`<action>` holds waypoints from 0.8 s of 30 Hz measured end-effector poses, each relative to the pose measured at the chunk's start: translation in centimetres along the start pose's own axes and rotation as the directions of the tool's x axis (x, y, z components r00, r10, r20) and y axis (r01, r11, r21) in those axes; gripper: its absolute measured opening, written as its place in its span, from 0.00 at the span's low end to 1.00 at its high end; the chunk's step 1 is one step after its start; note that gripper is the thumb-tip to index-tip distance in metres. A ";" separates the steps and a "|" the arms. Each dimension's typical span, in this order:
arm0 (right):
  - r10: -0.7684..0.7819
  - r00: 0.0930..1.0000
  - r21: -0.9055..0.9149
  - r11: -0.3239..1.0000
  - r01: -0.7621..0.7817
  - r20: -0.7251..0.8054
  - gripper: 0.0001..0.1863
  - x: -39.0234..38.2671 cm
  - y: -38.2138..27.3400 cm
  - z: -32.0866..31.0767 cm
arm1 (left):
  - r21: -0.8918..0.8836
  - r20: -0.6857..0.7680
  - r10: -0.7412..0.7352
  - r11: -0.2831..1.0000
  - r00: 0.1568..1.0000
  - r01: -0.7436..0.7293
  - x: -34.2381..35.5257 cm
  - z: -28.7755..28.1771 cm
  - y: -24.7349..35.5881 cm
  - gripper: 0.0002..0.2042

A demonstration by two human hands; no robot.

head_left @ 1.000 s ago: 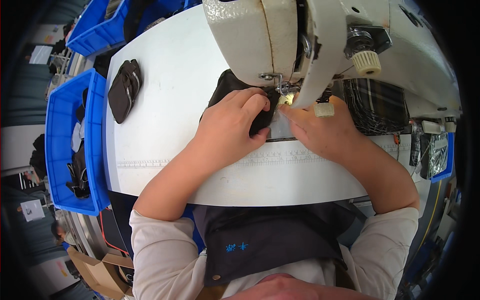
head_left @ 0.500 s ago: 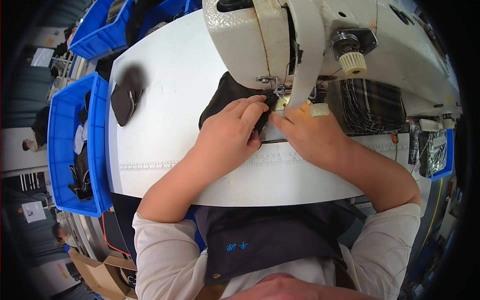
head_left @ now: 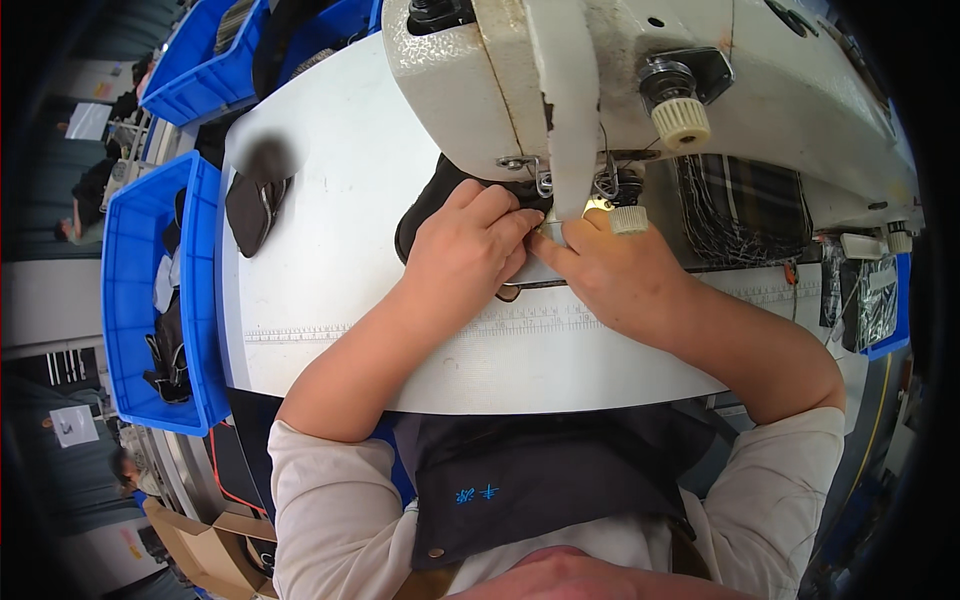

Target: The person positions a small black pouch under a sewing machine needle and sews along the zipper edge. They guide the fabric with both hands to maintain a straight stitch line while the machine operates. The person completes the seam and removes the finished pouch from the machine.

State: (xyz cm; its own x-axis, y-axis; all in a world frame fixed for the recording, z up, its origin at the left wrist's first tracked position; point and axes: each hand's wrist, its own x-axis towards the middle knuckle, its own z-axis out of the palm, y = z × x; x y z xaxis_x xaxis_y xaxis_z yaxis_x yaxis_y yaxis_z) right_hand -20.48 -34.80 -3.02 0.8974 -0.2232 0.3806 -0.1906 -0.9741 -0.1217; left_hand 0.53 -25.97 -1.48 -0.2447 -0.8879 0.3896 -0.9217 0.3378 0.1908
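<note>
Under the needle area of the white sewing machine [head_left: 465,80] lies a dark fabric piece [head_left: 422,220]. My left hand [head_left: 470,250] has its fingers bent and closed on this piece, their tips just left of the presser foot. My right hand [head_left: 610,275] is right beside it, closed at the fabric's edge with thumb and finger close to the left hand's fingertips; part of its fingers is hidden behind the machine's fittings. A small metal plate [head_left: 598,207] shines under the needle area. A dark pouch [head_left: 250,215] lies on the left of the white worktop [head_left: 330,130].
Blue bins [head_left: 113,290] with dark pieces line the left and far side. Stacked dark panels [head_left: 740,215] and bagged pieces [head_left: 868,310] sit right of the needle area. A cardboard box [head_left: 190,545] is at lower left; other people [head_left: 90,200] appear in the left background.
My hands have shifted slightly with the dark fabric, the left fingers bunching closer at its edge and the right thumb moving leftward toward them. The machine appears further left as the view shifts.
</note>
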 end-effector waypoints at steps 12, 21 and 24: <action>-0.004 1.000 -0.016 1.000 0.004 -0.006 0.19 0.0 -0.4 -0.4 | -0.125 0.031 0.000 0.992 1.000 0.004 0.1 -0.8 0.1 0.17; -0.067 0.997 -0.112 0.992 0.063 -0.030 0.19 -0.1 -0.8 -0.3 | -0.160 -0.089 0.053 0.985 0.995 -0.067 0.4 -0.9 -0.3 0.15; -0.044 0.999 -0.119 0.992 0.047 0.026 0.19 0.0 -0.9 -0.5 | -0.069 -0.087 0.080 0.994 0.993 -0.087 0.9 -0.4 -0.4 0.15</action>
State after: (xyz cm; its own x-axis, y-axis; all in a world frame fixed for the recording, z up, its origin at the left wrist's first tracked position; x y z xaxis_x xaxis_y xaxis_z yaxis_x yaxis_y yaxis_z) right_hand -20.56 -33.94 -2.45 0.9151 -0.1788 0.3614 -0.1942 -0.9809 0.0065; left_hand 0.77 -26.79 -0.89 -0.2909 -0.8273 0.4806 -0.8742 0.4340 0.2178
